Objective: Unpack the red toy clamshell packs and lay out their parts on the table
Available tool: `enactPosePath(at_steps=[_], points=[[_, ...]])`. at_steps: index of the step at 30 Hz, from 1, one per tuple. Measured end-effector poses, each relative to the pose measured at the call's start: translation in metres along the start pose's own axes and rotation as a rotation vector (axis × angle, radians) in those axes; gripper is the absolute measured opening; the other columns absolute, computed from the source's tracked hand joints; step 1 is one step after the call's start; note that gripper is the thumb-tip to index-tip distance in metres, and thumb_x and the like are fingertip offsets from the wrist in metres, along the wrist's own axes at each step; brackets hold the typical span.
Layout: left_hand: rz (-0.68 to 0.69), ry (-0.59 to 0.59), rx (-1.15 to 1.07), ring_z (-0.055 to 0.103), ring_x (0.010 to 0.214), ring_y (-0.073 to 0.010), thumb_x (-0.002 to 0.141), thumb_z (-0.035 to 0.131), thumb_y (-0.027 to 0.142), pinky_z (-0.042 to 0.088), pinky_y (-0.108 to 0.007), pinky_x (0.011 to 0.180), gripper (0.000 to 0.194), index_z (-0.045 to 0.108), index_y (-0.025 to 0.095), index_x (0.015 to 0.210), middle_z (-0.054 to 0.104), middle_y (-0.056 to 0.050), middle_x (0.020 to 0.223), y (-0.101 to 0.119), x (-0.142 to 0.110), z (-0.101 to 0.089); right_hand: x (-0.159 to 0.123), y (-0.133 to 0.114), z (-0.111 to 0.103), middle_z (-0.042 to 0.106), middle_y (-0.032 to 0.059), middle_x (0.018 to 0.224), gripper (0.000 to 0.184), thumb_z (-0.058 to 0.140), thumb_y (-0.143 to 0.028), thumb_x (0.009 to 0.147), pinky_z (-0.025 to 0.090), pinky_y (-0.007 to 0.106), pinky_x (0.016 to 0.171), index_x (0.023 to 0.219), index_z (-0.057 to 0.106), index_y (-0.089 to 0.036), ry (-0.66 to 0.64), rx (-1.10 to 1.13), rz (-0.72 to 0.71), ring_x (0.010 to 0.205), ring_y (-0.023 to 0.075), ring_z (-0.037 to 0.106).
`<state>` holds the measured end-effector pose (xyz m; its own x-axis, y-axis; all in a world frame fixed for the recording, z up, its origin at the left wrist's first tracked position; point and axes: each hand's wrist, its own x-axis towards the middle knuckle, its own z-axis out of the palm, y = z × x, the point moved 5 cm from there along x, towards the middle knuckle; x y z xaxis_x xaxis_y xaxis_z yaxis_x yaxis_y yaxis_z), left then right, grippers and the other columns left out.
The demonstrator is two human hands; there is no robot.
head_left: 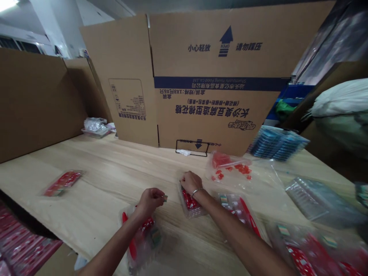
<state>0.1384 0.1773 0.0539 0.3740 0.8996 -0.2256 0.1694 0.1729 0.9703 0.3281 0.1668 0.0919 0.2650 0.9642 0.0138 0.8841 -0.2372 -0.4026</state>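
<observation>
Left hand (150, 201): in front of large carton (175, 34), fingertips pinched together on small piece (165, 198) | Right hand (192, 182): nearer carton, fingers curled over clear tray (194, 213), hold cannot be determined.

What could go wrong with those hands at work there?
The small piece sits at the fingertips of the left hand, above the table, so it might slip and drop.

The left forearm crosses over a clear tray with red items in it; brushing it could shift them.

Small red pieces lie in or on clear plastic beyond the right hand; a snag could scatter them.
</observation>
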Motion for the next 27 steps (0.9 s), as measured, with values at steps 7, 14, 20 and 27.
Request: enactPosePath(at_steps=[7, 14, 20, 27], points=[[0.042, -0.009, -0.028, 0.063, 0.058, -0.0156, 0.054, 0.070, 0.036, 0.047, -0.027, 0.059, 0.042, 0.056, 0.016, 0.088, 0.065, 0.000, 0.058, 0.012, -0.014, 0.017, -0.055, -0.028, 0.011, 0.072, 0.0015, 0.085, 0.017, 0.057, -0.017, 0.082, 0.049, 0.018, 0.063, 0.096, 0.067, -0.017, -0.153, 0.433, -0.248, 0.072, 0.0111, 0.067], [0.517, 0.278, 0.702, 0.063, 0.098, -0.0295, 0.067, 0.061, 0.034, 0.049, -0.048, 0.085, 0.030, 0.065, 0.026, 0.095, 0.070, -0.009, 0.105, 0.028, -0.076, -0.028, -0.011, 0.019, -0.002, 0.072, 0.0063, 0.087, 0.020, 0.052, -0.006, 0.078, 0.047, 0.023, 0.071, 0.087, 0.069, -0.013, -0.030, 0.348, -0.146, 0.082, 0.0157, 0.065], [0.863, 0.262, 1.083, 0.053, 0.120, -0.0365, 0.061, 0.070, 0.050, 0.048, -0.060, 0.090, 0.086, 0.032, 0.045, 0.139, 0.057, -0.005, 0.134, -0.020, -0.144, -0.071, 0.023, 0.011, 0.001, 0.071, 0.0045, 0.085, 0.021, 0.061, -0.005, 0.071, 0.042, 0.022, 0.068, 0.086, 0.070, -0.016, -0.105, 0.097, -0.159, 0.081, 0.0161, 0.064], [0.881, 0.310, 1.092, 0.045, 0.127, -0.0335, 0.067, 0.069, 0.044, 0.049, -0.047, 0.094, 0.060, 0.051, 0.033, 0.122, 0.053, -0.007, 0.137, -0.045, -0.130, -0.051, 0.010, 0.001, 0.009, 0.066, 0.0100, 0.105, 0.019, 0.053, -0.013, 0.082, 0.042, 0.024, 0.075, 0.091, 0.070, -0.017, -0.100, -0.116, -0.161, 0.093, 0.0182, 0.063]])
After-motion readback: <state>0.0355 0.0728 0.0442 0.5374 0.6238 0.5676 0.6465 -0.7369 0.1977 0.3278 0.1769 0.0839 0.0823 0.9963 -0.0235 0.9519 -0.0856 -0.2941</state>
